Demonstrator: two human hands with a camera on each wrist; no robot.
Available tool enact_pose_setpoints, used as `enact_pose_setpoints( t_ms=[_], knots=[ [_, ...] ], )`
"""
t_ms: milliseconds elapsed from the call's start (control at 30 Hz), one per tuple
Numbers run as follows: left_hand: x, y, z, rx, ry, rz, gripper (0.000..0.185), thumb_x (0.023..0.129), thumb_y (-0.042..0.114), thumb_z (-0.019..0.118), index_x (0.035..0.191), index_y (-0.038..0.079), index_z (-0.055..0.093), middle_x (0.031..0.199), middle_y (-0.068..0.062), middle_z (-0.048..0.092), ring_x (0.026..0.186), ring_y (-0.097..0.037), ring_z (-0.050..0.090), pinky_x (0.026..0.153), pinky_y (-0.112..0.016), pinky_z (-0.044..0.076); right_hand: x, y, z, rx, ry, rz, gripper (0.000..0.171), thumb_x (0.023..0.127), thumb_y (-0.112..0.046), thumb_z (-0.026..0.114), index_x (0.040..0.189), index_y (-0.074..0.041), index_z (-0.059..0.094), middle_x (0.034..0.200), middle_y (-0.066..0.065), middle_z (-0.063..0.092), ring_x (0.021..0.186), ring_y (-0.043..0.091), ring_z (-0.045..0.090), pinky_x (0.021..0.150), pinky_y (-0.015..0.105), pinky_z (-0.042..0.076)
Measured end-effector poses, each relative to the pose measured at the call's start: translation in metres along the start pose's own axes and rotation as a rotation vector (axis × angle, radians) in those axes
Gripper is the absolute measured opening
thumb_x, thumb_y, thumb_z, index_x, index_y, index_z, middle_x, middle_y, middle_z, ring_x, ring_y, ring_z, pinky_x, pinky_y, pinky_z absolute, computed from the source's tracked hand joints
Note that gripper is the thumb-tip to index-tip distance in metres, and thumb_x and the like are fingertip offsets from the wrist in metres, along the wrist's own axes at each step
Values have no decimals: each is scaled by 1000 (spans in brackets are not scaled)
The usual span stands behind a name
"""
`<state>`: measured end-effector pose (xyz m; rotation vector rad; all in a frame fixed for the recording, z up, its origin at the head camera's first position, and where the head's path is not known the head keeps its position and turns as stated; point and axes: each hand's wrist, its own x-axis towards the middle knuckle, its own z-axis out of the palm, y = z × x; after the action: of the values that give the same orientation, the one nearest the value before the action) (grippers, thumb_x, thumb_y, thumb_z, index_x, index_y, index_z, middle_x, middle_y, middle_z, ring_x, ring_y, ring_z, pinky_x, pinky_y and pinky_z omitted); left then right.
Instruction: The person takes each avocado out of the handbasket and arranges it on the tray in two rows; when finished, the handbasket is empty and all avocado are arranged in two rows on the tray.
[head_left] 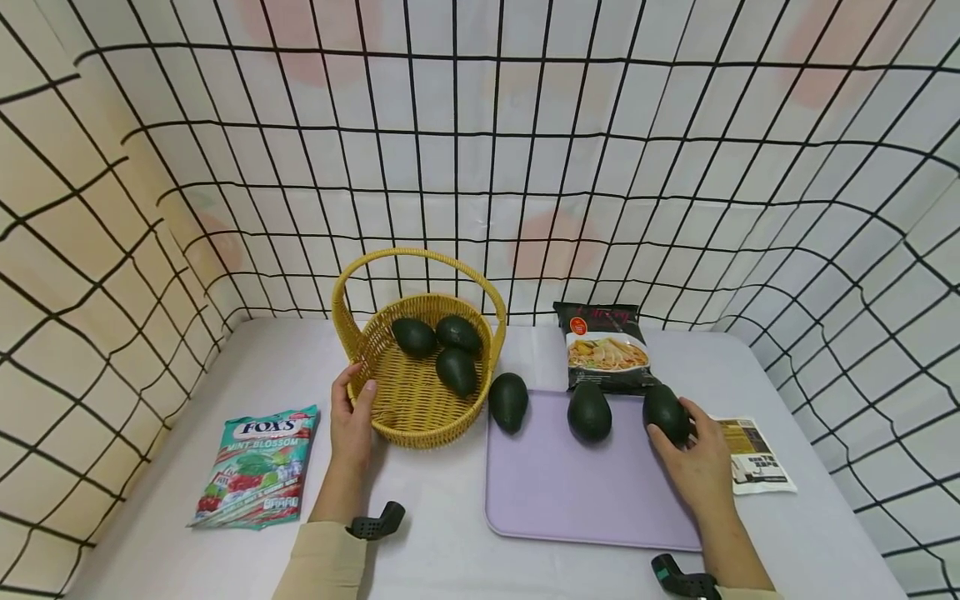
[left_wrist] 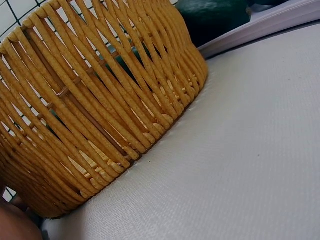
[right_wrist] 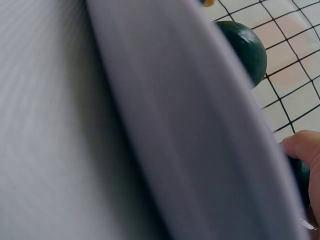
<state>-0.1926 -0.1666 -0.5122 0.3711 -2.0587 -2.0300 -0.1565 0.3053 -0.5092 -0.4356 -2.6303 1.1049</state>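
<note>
Head: right hand gripping dark-green oval avocado, right of frame, long axis tilting down-right. Left hand pinching round yellow woven basket, left of centre; two more avocados between, loads of room on lower lilac tray. Left wrist: basket wall, upper left. Right wrist: tray edge slicing diagonally, thumb far right.

The white surface is bearing a teal candy bag, a wicker basket, a lilac tray, a black noodle packet and a brown-and-white packet.
</note>
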Motion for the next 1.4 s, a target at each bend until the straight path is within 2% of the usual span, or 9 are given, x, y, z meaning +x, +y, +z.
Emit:
enact_pose_setpoints(
  t_ms=[167,433,1033,1233,1400],
  knots=[
    [1,2,-2,-3,-5,-11,51,105,40,53,151,27,36,171,3,21,160,-21,15,130,-47,16,2,-1,2,26,11,-16,76,92,-32,75,155,-8,39,151,28,41,135,49,47,108,61,47],
    [2,1,0,-23,-11,-9,51,106,32,52,153,25,35,171,3,21,160,-20,14,131,-47,15,1,0,0,47,-8,17,78,93,-37,73,157,-10,37,154,26,43,140,47,45,111,61,43],
    [0,2,0,-12,-5,-9,51,106,37,52,153,26,35,171,3,20,161,-20,12,131,-47,13,-1,0,0,73,-4,38,80,92,-37,75,157,-11,36,157,26,40,141,49,45,112,60,43],
    [0,0,-1,-8,-7,-11,52,106,37,52,154,26,34,172,2,19,161,-22,12,131,-48,13,-4,-4,-2,51,55,42,78,92,-36,75,157,-14,37,155,26,40,138,48,47,111,59,44],
    [-1,0,2,-11,2,10,51,106,37,52,153,24,35,172,1,20,161,-23,12,131,-48,13,-6,-22,-12,28,132,-40,75,90,-35,76,155,-17,41,156,22,40,141,47,42,114,64,37]
  ],
)
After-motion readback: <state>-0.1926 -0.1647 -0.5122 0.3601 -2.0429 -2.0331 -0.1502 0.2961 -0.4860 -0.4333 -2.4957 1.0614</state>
